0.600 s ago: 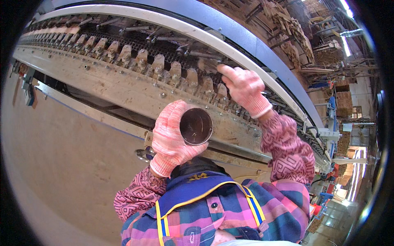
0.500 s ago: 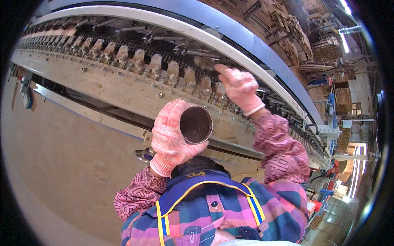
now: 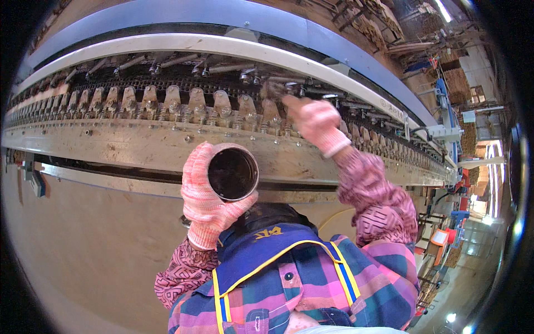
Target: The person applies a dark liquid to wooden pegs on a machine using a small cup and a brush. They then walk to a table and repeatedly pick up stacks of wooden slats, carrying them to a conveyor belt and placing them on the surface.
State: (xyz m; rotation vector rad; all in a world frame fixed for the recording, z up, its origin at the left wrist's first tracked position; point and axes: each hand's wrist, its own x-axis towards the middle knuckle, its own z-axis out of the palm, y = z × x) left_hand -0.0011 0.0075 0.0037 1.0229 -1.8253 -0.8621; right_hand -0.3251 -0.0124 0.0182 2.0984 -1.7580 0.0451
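The step in hand looks like work along the machine's chain, with the right hand, in a pink-and-white knitted glove (image 3: 317, 122), reaching over a row of dull, round-topped metal tabs (image 3: 197, 103) toward the dark metal link chain (image 3: 183, 82) behind them. A smeared brownish shape, perhaps a brush (image 3: 272, 89), is showing at its fingertips; blur is hiding whether the fingers are closing on it, so I cannot tell. The left hand, in a matching glove (image 3: 199, 192), is clamping the side of a round, dark-lined cup with a thin, pale metallic rim (image 3: 232, 172), thumb below and fingers curling along its outer wall. The next move seems to be calling for a steady cup and for careful placing of the right fingertips among the tabs and springs. The cup is hovering in front of the long beige metal beam (image 3: 139, 146), its mouth facing the camera; its inside is looking almost black, with faint glints, and its contents are staying unclear.
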